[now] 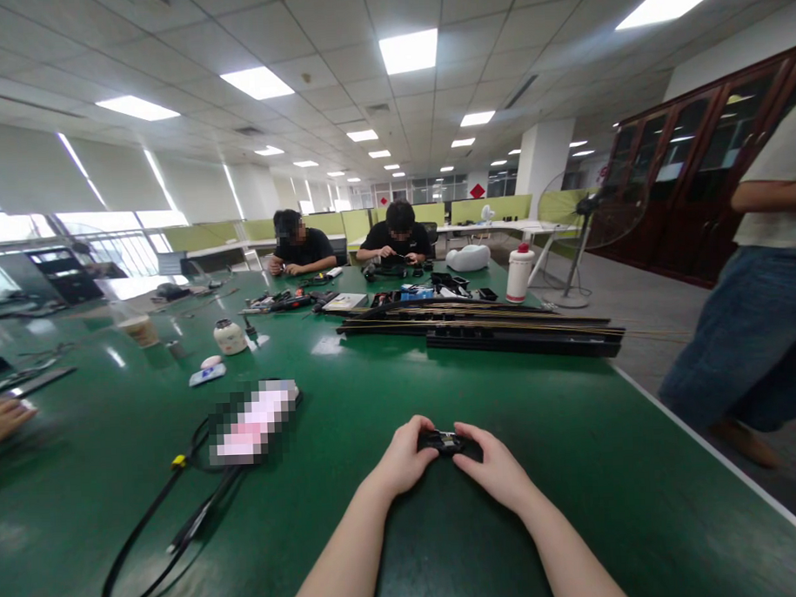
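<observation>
Between my two hands is a small black device (pixel 447 442) with a light metallic or circuit-like part showing in its middle; its exact kind is too small to make out. My left hand (pixel 407 455) grips its left end, fingers curled over the far side and thumb in front. On the other end, my right hand (pixel 492 462) holds it the same way. Both forearms reach in from the bottom edge, and the device is just above or on the green tabletop (pixel 549 502). To the left lies a black cable (pixel 141 525) with a yellow tag, beside a blurred-out phone-like object (pixel 259 423).
Long black rails (pixel 523 339) with thin rods lie across the table beyond my hands. A white bottle with a red cap (pixel 519 273) stands behind them. A jar (pixel 230 337) and a cup (pixel 138 330) are at left. Two people sit opposite; another person (pixel 731 304) stands at right.
</observation>
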A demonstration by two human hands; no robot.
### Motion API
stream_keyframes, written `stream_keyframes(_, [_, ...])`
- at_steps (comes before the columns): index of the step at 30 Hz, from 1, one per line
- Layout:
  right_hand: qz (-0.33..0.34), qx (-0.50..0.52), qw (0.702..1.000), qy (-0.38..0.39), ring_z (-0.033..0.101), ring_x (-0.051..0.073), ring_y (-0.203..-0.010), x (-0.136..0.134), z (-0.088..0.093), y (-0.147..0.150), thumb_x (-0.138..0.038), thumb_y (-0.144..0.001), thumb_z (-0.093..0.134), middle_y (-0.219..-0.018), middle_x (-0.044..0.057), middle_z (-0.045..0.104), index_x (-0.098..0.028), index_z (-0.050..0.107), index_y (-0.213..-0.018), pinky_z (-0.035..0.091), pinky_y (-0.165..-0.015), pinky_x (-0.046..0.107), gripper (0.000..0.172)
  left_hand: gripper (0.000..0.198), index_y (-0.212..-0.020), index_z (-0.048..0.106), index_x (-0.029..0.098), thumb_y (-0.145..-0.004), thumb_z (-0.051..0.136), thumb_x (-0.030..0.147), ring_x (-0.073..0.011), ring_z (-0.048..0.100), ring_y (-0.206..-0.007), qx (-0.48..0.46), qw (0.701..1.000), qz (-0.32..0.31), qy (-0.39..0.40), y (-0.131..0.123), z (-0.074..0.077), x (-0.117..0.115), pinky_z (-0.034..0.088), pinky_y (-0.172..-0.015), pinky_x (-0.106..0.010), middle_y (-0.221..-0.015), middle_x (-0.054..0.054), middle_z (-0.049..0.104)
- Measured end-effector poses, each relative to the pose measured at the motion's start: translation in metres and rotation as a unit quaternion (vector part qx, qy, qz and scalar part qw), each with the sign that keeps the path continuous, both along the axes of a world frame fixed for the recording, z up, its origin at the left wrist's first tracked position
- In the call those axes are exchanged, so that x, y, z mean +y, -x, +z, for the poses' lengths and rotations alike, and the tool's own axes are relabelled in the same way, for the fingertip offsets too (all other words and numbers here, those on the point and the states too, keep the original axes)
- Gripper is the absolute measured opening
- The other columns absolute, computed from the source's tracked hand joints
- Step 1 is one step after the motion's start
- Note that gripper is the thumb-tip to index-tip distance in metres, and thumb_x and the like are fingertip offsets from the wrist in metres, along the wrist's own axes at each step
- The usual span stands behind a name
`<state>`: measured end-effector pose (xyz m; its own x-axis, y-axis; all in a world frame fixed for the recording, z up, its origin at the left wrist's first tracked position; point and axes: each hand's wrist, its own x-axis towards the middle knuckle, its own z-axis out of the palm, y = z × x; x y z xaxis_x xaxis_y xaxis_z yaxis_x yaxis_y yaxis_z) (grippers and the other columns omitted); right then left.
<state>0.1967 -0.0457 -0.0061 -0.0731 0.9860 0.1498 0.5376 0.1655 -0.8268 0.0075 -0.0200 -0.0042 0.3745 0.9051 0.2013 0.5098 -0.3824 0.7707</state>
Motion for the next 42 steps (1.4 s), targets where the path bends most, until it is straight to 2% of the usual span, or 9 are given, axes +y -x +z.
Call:
stream_keyframes(6, [-0.006,-0.001,1.000,-0.003,0.058,0.021,-0.106,0.002,-0.004,0.000,-0.022,-0.068,0.060,-0.113,0.008,0.064,-0.020,0.060,-0.111,0.039,-0.099,0.039,0.043,0.037,-0.106,0.052,0.020,-0.071,0.061,0.010,-0.0194,0.055,-0.099,-0.017,1.000,-0.018,0.004,0.000,-0.002,0.000,0.042,-0.091,-0.033,-0.105,-0.005,0.060])
stream_keyframes(9, [-0.007,-0.004,1.000,-0.005,0.059,0.022,-0.105,0.003,-0.004,0.000,-0.022,-0.068,0.061,-0.112,0.008,0.065,-0.019,0.061,-0.111,0.040,-0.098,0.038,0.043,0.043,-0.112,0.053,0.020,-0.071,0.065,0.016,-0.0220,0.053,-0.104,0.012,1.000,-0.010,0.000,0.001,-0.002,-0.001,0.040,-0.096,-0.036,-0.109,-0.007,0.058])
stream_keyframes(17, [-0.006,-0.007,1.000,0.000,0.056,0.022,-0.110,0.000,0.004,0.002,-0.022,-0.067,0.060,-0.115,0.008,0.063,-0.018,0.060,-0.112,0.039,-0.099,0.038,0.044,0.037,-0.111,0.056,0.020,-0.074,0.061,0.016,-0.0226,0.052,-0.106,0.040,0.999,-0.003,-0.006,0.001,0.000,-0.001,0.039,-0.096,-0.036,-0.108,-0.007,0.059])
stream_keyframes(23, [0.011,-0.035,0.998,-0.043,0.057,0.023,-0.106,0.000,0.004,0.005,-0.032,-0.074,0.058,-0.110,0.008,0.065,-0.020,0.064,-0.105,0.041,-0.096,0.038,0.034,0.042,-0.113,0.055,0.019,-0.072,0.064,0.015,-0.0225,0.052,-0.105,0.035,0.999,0.000,-0.008,0.001,-0.004,0.001,0.040,-0.096,-0.037,-0.108,-0.007,0.059])
stream_keyframes(30, [0.016,-0.077,0.995,-0.063,0.057,0.024,-0.104,0.000,0.001,0.009,-0.028,-0.073,0.060,-0.105,0.007,0.067,-0.023,0.069,-0.093,0.039,-0.095,0.040,0.022,0.047,-0.113,0.052,0.022,-0.069,0.067,0.014,-0.0225,0.054,-0.104,0.001,1.000,-0.015,-0.019,0.002,-0.012,0.004,0.041,-0.095,-0.038,-0.108,-0.004,0.061])
stream_keyframes(35, [0.005,-0.023,0.998,-0.061,0.058,0.024,-0.101,0.000,0.004,0.009,-0.029,-0.071,0.062,-0.101,0.006,0.068,-0.023,0.069,-0.089,0.041,-0.093,0.038,0.020,0.047,-0.113,0.053,0.022,-0.069,0.067,0.012,-0.0223,0.055,-0.103,0.000,1.000,-0.017,-0.016,0.001,-0.011,0.004,0.041,-0.095,-0.037,-0.108,-0.004,0.061])
stream_keyframes(42, [-0.053,0.142,0.988,-0.012,0.062,0.025,-0.097,0.004,0.007,0.006,-0.037,-0.069,0.063,-0.097,0.006,0.070,-0.021,0.067,-0.091,0.043,-0.092,0.041,0.027,0.046,-0.112,0.056,0.020,-0.068,0.067,0.012,-0.0236,0.053,-0.106,0.017,1.000,0.003,-0.003,0.001,-0.004,0.002,0.040,-0.096,-0.038,-0.111,-0.006,0.060])
